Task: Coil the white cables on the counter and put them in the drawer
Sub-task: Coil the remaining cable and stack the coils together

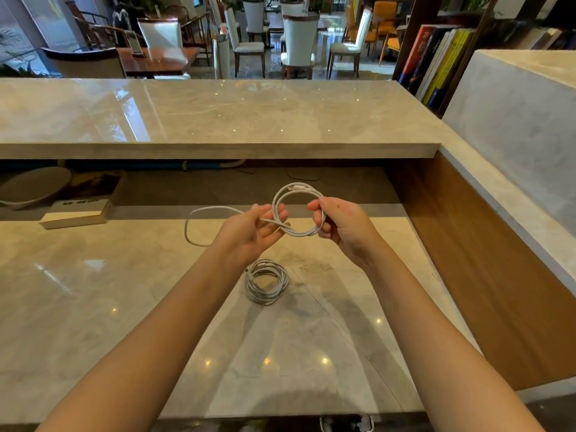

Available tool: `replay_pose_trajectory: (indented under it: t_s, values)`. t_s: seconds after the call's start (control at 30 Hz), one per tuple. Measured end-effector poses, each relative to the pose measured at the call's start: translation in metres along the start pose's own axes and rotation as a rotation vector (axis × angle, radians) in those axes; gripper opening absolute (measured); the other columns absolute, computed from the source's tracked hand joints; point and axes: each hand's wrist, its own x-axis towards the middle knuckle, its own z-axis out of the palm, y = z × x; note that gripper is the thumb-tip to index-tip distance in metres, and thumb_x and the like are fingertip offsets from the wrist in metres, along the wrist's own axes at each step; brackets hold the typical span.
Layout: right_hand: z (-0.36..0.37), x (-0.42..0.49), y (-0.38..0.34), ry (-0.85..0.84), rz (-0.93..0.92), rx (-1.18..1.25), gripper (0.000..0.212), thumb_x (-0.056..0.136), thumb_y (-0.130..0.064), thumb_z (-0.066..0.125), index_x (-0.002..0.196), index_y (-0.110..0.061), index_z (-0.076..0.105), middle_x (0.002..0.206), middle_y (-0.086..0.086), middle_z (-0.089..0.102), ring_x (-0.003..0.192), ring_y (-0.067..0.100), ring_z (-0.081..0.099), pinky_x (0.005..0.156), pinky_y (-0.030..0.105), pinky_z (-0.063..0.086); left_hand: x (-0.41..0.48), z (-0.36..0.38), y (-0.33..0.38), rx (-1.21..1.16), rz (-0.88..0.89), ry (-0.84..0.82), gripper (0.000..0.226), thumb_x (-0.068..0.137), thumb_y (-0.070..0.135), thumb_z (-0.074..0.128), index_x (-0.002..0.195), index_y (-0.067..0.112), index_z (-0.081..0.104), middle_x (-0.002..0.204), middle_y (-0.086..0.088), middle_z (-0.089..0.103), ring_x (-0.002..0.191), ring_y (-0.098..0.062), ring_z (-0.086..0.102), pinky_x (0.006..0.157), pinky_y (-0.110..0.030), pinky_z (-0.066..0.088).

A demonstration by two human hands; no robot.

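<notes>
I hold a white cable (282, 194) above the marble counter (93, 291), wound into a couple of loops. My right hand (343, 227) grips the right side of the loops, fingers curled round them. My left hand (252, 233) holds the cable's loose strand between thumb and fingers at the loops' left side. The strand's free tail (193, 226) curves out to the left and down onto the counter. A second white cable (266, 281) lies fully coiled on the counter just below my hands. No drawer shows in view.
A book (76, 212) and a pale shallow bowl (31, 187) sit at the back left, under the raised marble shelf (218, 120). A wooden side panel (483, 260) closes the right. Books stand on a rack (436, 63) at the far right.
</notes>
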Motion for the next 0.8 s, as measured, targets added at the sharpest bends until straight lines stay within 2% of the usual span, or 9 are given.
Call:
replay_pose_trajectory:
  t_s: [0.1, 0.17, 0.27, 0.4, 0.5, 0.57, 0.63, 0.73, 0.8]
  values:
    - [0.002, 0.002, 0.001, 0.026, -0.085, -0.311, 0.027, 0.097, -0.018, 0.042, 0.084, -0.013, 0.065, 0.065, -0.001, 0.054, 0.055, 0.007, 0.043, 0.053, 0.019, 0.038, 0.000, 0.001, 0.007, 0.227, -0.162, -0.074, 0.036, 0.101, 0.030, 0.032, 0.086, 0.010, 0.058, 0.062, 0.001, 0.052, 0.059, -0.012, 0.049, 0.070, -0.031, 0.042]
    - [0.001, 0.005, 0.006, 0.079, -0.146, -0.565, 0.024, 0.095, -0.019, 0.047, 0.077, -0.016, 0.063, 0.069, 0.001, 0.057, 0.060, 0.010, 0.047, 0.058, 0.025, 0.041, 0.002, -0.001, 0.008, 0.337, -0.221, -0.159, 0.043, 0.101, 0.038, 0.028, 0.079, 0.013, 0.055, 0.052, 0.004, 0.040, 0.053, -0.011, 0.041, 0.068, -0.030, 0.035]
    - [0.000, 0.008, 0.014, 0.127, -0.219, -0.827, 0.013, 0.091, -0.018, 0.054, 0.085, -0.010, 0.063, 0.073, 0.004, 0.060, 0.065, 0.017, 0.051, 0.059, 0.032, 0.042, 0.004, -0.004, 0.008, 0.397, -0.297, -0.268, 0.050, 0.099, 0.044, 0.024, 0.071, 0.014, 0.052, 0.051, 0.004, 0.035, 0.049, -0.011, 0.036, 0.063, -0.029, 0.030]
    - [0.008, 0.009, 0.021, 0.274, -0.368, -1.081, 0.014, 0.091, -0.021, 0.052, 0.089, -0.013, 0.063, 0.079, 0.002, 0.060, 0.072, 0.017, 0.052, 0.058, 0.029, 0.041, 0.004, -0.004, 0.010, 0.463, -0.310, -0.326, 0.046, 0.095, 0.035, 0.027, 0.065, 0.012, 0.052, 0.052, 0.000, 0.034, 0.051, -0.013, 0.036, 0.062, -0.030, 0.031]
    - [0.011, 0.010, 0.023, 0.361, -0.534, -1.093, 0.011, 0.090, -0.016, 0.054, 0.086, -0.010, 0.062, 0.079, 0.004, 0.060, 0.073, 0.014, 0.046, 0.056, 0.026, 0.035, 0.003, -0.002, 0.011, 0.466, -0.312, -0.343, 0.043, 0.090, 0.030, 0.027, 0.058, 0.011, 0.050, 0.052, -0.002, 0.033, 0.051, -0.014, 0.037, 0.063, -0.031, 0.034]
    - [0.012, 0.010, 0.024, 0.379, -0.620, -1.086, 0.009, 0.088, -0.012, 0.056, 0.085, -0.008, 0.062, 0.080, 0.006, 0.062, 0.075, 0.016, 0.047, 0.058, 0.027, 0.035, 0.002, -0.001, 0.013, 0.467, -0.313, -0.363, 0.042, 0.088, 0.028, 0.027, 0.056, 0.011, 0.047, 0.050, -0.002, 0.033, 0.050, -0.014, 0.037, 0.063, -0.031, 0.033]
    - [0.011, 0.011, 0.024, 0.348, -0.638, -1.050, 0.008, 0.088, -0.012, 0.055, 0.088, -0.008, 0.063, 0.093, 0.006, 0.065, 0.088, 0.019, 0.052, 0.068, 0.025, 0.039, 0.002, -0.002, 0.014, 0.470, -0.315, -0.389, 0.042, 0.088, 0.028, 0.025, 0.054, 0.011, 0.044, 0.049, -0.003, 0.033, 0.048, -0.014, 0.036, 0.062, -0.030, 0.033]
    - [0.006, 0.010, 0.019, 0.112, -0.479, -0.785, 0.008, 0.091, -0.012, 0.051, 0.089, -0.016, 0.057, 0.125, -0.002, 0.058, 0.114, 0.007, 0.047, 0.090, 0.020, 0.035, 0.002, -0.006, 0.014, 0.455, -0.342, -0.436, 0.045, 0.089, 0.029, 0.024, 0.050, 0.012, 0.040, 0.045, -0.003, 0.032, 0.046, -0.014, 0.033, 0.060, -0.030, 0.031]
    - [0.002, 0.007, 0.016, -0.084, -0.328, -0.568, 0.013, 0.093, -0.010, 0.049, 0.084, -0.020, 0.051, 0.121, -0.010, 0.057, 0.107, -0.004, 0.050, 0.087, 0.015, 0.040, 0.001, -0.008, 0.013, 0.425, -0.373, -0.470, 0.048, 0.089, 0.029, 0.023, 0.048, 0.011, 0.039, 0.041, -0.002, 0.032, 0.043, -0.013, 0.031, 0.055, -0.028, 0.029]
